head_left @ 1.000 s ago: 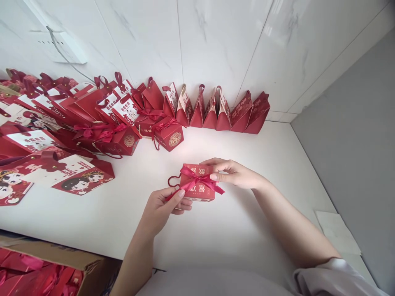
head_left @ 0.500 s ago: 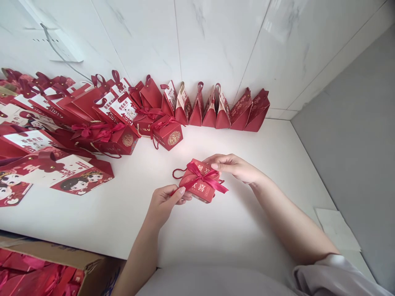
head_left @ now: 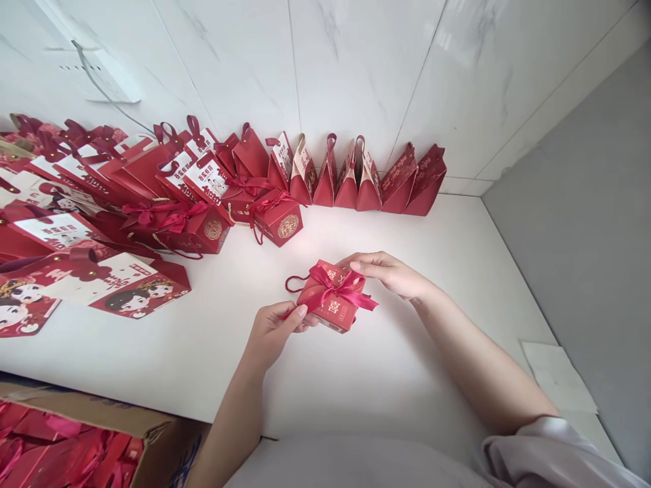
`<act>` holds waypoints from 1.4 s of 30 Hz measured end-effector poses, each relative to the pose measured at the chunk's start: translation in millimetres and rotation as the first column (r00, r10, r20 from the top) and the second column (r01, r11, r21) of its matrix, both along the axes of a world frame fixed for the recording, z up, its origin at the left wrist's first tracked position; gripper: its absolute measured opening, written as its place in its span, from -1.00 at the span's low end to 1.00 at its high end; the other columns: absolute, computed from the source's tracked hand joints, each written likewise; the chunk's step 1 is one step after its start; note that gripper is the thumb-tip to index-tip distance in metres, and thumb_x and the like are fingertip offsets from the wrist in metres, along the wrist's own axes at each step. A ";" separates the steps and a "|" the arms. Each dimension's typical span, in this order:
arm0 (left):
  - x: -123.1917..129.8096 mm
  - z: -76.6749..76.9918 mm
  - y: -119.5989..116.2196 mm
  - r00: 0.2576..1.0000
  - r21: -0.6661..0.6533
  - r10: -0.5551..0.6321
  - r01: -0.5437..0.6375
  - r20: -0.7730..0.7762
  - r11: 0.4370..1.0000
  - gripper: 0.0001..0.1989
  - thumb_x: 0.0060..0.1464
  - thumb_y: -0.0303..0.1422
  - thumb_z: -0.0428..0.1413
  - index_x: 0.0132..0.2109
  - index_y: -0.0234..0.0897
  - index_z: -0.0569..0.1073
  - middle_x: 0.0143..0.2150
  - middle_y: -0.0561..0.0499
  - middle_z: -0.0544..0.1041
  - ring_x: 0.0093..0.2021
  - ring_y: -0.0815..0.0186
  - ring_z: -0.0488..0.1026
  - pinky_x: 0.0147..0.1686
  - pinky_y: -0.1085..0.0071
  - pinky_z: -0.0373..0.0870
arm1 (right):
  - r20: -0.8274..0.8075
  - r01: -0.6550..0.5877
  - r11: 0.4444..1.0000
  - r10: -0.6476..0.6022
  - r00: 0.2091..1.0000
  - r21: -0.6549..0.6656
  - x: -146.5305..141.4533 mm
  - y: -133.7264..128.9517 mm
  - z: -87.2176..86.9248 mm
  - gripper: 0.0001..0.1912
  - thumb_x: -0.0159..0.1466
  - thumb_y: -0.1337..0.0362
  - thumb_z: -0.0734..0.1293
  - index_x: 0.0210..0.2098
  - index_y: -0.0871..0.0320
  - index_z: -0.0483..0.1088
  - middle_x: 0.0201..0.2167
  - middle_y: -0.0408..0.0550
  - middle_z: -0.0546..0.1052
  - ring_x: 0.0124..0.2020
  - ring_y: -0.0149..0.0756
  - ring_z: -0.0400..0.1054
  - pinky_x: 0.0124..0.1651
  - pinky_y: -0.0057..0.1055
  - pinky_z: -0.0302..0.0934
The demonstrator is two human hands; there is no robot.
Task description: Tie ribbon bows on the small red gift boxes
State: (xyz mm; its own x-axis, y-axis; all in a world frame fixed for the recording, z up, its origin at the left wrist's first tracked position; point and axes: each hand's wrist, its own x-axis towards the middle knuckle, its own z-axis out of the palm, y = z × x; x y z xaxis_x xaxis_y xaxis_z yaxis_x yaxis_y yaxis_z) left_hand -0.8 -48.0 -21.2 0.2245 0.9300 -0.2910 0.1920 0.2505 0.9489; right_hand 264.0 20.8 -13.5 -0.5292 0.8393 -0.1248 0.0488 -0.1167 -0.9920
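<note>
A small red gift box (head_left: 325, 313) with pale printed characters is held between my two hands, above the white table. A glossy red ribbon bow (head_left: 336, 291) is tied across its top, and a dark red cord loop sticks out at its left. My left hand (head_left: 277, 329) grips the near left corner, thumb on top by a ribbon tail and fingers underneath. On the far right corner, my right hand (head_left: 384, 271) pinches the box with the thumb on top; its other fingers are partly hidden behind the box.
Several red gift boxes (head_left: 325, 186) with ribbon handles stand along the marble-tiled wall. More boxes (head_left: 208, 234) crowd the left of the white table (head_left: 407, 386). A cardboard carton (head_left: 152, 434) of red boxes sits below its front left edge. A grey wall (head_left: 584, 169) bounds the right.
The camera view has shifted very slightly. Both hands keep the same hold on the gift box, which stays in nearly the same place.
</note>
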 end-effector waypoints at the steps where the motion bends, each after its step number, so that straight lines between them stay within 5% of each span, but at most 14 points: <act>1: 0.4 0.5 -0.2 1.000 -0.009 0.002 -0.002 0.021 1.000 -0.58 0.16 -0.03 0.12 -0.44 -0.31 0.48 -0.32 -0.08 0.63 -0.25 0.21 0.55 -0.22 0.35 0.48 | 0.018 -0.014 1.000 0.014 1.000 0.018 -0.1 -1.3 2.3 -0.61 0.32 -0.04 0.31 -0.11 0.12 0.55 -0.10 -0.02 0.59 -0.05 -0.16 0.42 0.05 -0.24 0.25; 9: 7.4 3.7 -1.6 0.995 -0.015 0.087 -0.087 0.057 0.996 -0.58 0.12 -0.03 0.15 -0.47 -0.30 0.44 -0.41 -0.03 0.58 -0.27 0.21 0.57 -0.29 0.38 0.48 | 0.035 -0.067 0.962 0.060 0.998 0.263 -6.9 -7.8 8.8 -0.72 0.28 0.09 0.39 -0.44 0.14 0.45 0.02 -0.01 0.52 0.01 -0.16 0.41 0.08 -0.21 0.27; 16: 5.1 -0.8 -2.7 0.999 -0.013 0.042 -0.042 0.020 0.999 -0.66 0.12 -0.10 0.18 -0.43 -0.28 0.54 -0.35 -0.03 0.60 -0.23 0.22 0.54 -0.21 0.36 0.46 | -0.026 0.011 0.993 -0.008 1.000 0.114 -8.3 -10.9 6.9 -0.75 0.31 0.09 0.36 -0.36 0.15 0.43 0.05 0.01 0.54 -0.08 -0.17 0.46 -0.05 -0.21 0.34; 34: 2.8 -2.0 -3.2 0.997 0.038 -0.044 0.046 -0.057 0.998 -0.65 0.15 -0.08 0.13 -0.31 -0.27 0.62 -0.30 -0.07 0.63 -0.25 0.23 0.50 -0.15 0.32 0.49 | 0.082 0.027 0.976 -0.045 0.996 0.218 -7.4 -13.6 8.9 -0.71 0.35 0.07 0.29 -0.39 0.14 0.36 0.02 0.01 0.57 -0.08 -0.17 0.46 -0.05 -0.23 0.31; 42: 4.7 -4.0 -3.7 0.999 0.061 -0.014 0.017 -0.034 0.998 -0.66 0.14 -0.09 0.15 -0.36 -0.28 0.59 -0.31 -0.07 0.64 -0.18 0.14 0.56 -0.13 0.29 0.52 | 0.047 0.038 0.987 -0.046 0.998 0.155 -6.0 -13.3 8.7 -0.66 0.30 0.00 0.33 -0.40 0.14 0.37 0.05 0.05 0.56 -0.11 -0.15 0.47 -0.11 -0.23 0.33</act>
